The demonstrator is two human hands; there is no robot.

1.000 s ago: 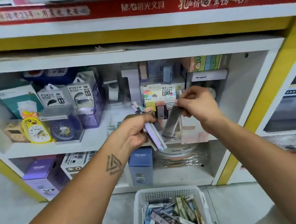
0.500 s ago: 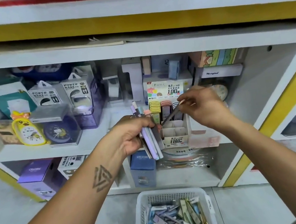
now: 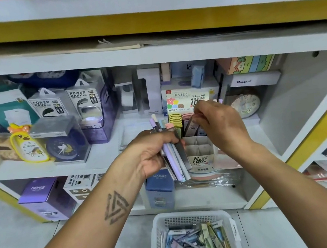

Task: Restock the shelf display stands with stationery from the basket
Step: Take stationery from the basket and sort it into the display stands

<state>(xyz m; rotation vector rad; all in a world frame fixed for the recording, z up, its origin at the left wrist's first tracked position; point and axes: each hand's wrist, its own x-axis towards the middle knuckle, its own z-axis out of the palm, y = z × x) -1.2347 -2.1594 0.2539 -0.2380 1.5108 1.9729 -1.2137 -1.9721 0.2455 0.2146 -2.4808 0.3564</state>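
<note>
Right grip: the right hand (image 3: 220, 123) has its fingers curled down over the back rows of the stand (image 3: 199, 148), apparently pinching one dark case (image 3: 191, 127); the fingertips are hidden, so the pinch itself is a judgement.
Left grip: the left hand (image 3: 152, 153) is wrapped around a bundle (image 3: 175, 154) of slim lead cases, holding them just left of the stand.
Case axis: the pinched case stands nearly upright, its top tilted slightly toward the right grip and its lower end among the filled rows.
Slot from grip: the open compartments lie just below and in front of the right grip, toward the person.
Bundle axis: long axis steep, tops leaning away from the person, lower ends hanging below the left grip.
Nearer hand: the right hand is on the stand; the left is beside it, not touching as far as can be seen.
Basket (image 3: 164, 241): on the floor, well below both grips, with many cases left in it.
Next move, judged: push the case straight down along its axis, then draw another from the bundle.
</note>
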